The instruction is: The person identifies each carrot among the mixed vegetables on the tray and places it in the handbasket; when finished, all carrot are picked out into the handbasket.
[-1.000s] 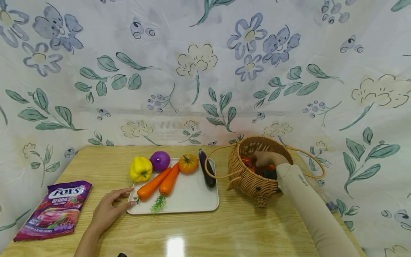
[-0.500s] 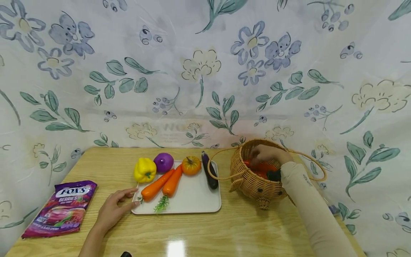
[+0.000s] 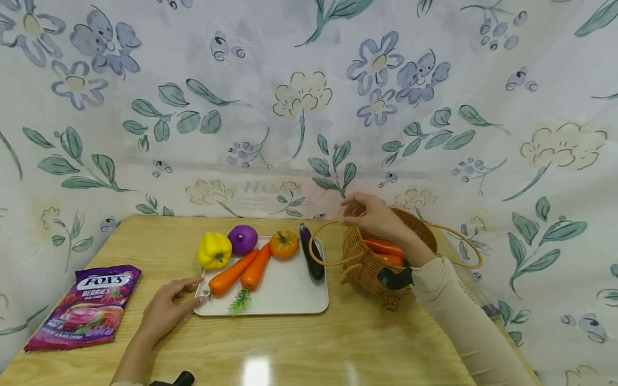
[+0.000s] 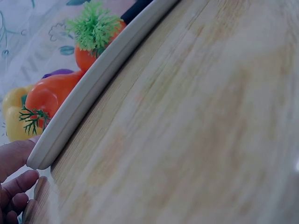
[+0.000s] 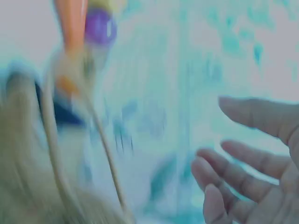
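Observation:
My left hand (image 3: 185, 295) lies flat on the wooden table (image 3: 299, 348), its straight fingers (image 4: 14, 161) touching the near-left corner of the white tray (image 3: 289, 297). The tray carries a yellow pepper (image 3: 214, 250), a purple onion (image 3: 242, 239), two carrots (image 3: 232, 274), a small pumpkin (image 3: 284, 244) and an eggplant (image 3: 311, 253). My right hand (image 3: 352, 212) hovers above the left rim of the wicker basket (image 3: 367, 265), fingers (image 5: 243, 179) spread and holding nothing. Red-orange vegetables (image 3: 383, 246) lie inside the basket.
A purple candy bag (image 3: 84, 308) lies near the table's left edge. A flowered cloth (image 3: 309, 107) hangs behind and around the table. The basket's thin loop handles (image 3: 318, 252) reach over the tray's right side. The right wrist view is blurred.
My right hand came up out of the basket, empty, and moved left above its rim. The left hand stayed at the tray corner.

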A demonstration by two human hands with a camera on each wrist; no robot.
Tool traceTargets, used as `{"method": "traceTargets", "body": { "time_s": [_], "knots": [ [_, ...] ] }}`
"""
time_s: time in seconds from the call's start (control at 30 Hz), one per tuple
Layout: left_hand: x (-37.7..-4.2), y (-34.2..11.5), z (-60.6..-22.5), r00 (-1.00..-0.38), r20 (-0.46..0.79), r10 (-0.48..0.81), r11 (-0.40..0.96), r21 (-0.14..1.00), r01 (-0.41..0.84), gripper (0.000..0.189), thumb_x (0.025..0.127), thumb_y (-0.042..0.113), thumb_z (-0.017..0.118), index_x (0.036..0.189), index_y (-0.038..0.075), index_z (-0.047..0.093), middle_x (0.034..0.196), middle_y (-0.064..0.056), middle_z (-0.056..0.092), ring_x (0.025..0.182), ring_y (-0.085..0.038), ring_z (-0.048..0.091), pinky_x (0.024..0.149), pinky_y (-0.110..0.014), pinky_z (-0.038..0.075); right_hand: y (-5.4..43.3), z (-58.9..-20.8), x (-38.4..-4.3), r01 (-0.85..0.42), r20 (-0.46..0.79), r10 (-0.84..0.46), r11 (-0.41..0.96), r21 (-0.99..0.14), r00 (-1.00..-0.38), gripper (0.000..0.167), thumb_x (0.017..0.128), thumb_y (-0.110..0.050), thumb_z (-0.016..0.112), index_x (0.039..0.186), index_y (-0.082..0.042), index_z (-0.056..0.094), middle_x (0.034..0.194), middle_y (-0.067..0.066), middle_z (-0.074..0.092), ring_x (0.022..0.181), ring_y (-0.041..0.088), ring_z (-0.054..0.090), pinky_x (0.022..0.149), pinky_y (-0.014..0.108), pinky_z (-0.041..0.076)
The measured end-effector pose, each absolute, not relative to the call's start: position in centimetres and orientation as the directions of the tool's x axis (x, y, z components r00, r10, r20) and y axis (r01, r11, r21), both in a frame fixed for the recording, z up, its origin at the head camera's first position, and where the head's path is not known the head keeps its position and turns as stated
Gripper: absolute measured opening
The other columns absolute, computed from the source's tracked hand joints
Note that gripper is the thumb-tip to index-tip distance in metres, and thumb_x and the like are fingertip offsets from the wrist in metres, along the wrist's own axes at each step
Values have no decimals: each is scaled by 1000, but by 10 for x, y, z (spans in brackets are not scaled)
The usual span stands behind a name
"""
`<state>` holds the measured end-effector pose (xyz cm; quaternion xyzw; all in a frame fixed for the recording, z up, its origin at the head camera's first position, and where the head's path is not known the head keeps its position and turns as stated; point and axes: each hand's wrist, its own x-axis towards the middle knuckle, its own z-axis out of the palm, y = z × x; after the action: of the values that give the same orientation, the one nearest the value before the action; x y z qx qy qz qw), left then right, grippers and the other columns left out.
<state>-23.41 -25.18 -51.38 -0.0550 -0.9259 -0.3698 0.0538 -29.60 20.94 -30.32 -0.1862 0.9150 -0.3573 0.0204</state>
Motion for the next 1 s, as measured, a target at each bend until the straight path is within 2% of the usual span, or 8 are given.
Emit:
{"method": "traceTargets", "body": {
  "time_s": [0.17, 0.3, 0.4, 0.53, 0.63, 0.87, 1.0],
  "knots": [
    [-234, -254, -512, -989, 138, 58, 718, 683, 137, 52, 88, 45, 73, 132, 19, 64, 113, -4, 65, 102, -18, 49, 84, -36, 39, 156, -330, -269, -315, 124, -348, 571, -758, -929, 37, 88, -15, 75, 122, -2, 65, 105, 13, 68, 94, 24, 63, 79, 34, 53],
    [-235, -256, -512, -988, 144, 64, 715, 684, 146, 52, 88, 45, 73, 132, 18, 64, 113, -5, 65, 104, -20, 51, 85, -38, 40, 121, -367, -257, -277, 89, -370, 493, -825, -925, 37, 85, -14, 78, 117, -1, 65, 105, 12, 67, 87, 19, 62, 72, 27, 51],
    [-235, -257, -512, -986, 151, 65, 711, 687, 152, 52, 88, 44, 73, 132, 17, 64, 111, -5, 65, 104, -21, 51, 86, -39, 40, 97, -398, -249, -212, 44, -355, 452, -866, -934, 41, 83, -16, 80, 118, -3, 65, 111, 15, 66, 90, 21, 64, 70, 27, 51],
    [-234, -256, -516, -986, 151, 68, 707, 690, 155, 51, 88, 43, 73, 131, 17, 65, 110, -5, 65, 103, -21, 52, 87, -38, 41, 65, -436, -242, -74, -29, -235, 418, -906, -971, 52, 82, -21, 82, 126, -4, 61, 121, 18, 62, 98, 25, 63, 71, 31, 53],
    [-234, -254, -517, -988, 140, 66, 705, 694, 146, 51, 87, 43, 74, 130, 17, 65, 110, -4, 66, 104, -21, 52, 87, -38, 41, 42, -457, -239, 0, -52, -118, 397, -918, -992, 59, 81, -26, 82, 128, -1, 57, 120, 15, 60, 99, 24, 60, 74, 33, 53],
    [-233, -253, -515, -990, 130, 54, 703, 699, 130, 51, 88, 45, 73, 130, 19, 65, 111, -3, 65, 105, -21, 52, 88, -39, 41, -7, -479, -242, 53, -11, 128, 324, -945, -992, 64, 77, -28, 84, 124, 4, 52, 104, 12, 50, 94, 22, 49, 80, 32, 42],
    [-233, -253, -513, -989, 137, 52, 708, 694, 133, 50, 87, 45, 74, 130, 19, 66, 110, -2, 66, 105, -22, 53, 87, -39, 42, -25, -482, -247, 62, 11, 227, 315, -947, -974, 64, 75, -28, 85, 120, 3, 51, 104, 13, 48, 95, 24, 47, 83, 36, 41]
  ]
}}
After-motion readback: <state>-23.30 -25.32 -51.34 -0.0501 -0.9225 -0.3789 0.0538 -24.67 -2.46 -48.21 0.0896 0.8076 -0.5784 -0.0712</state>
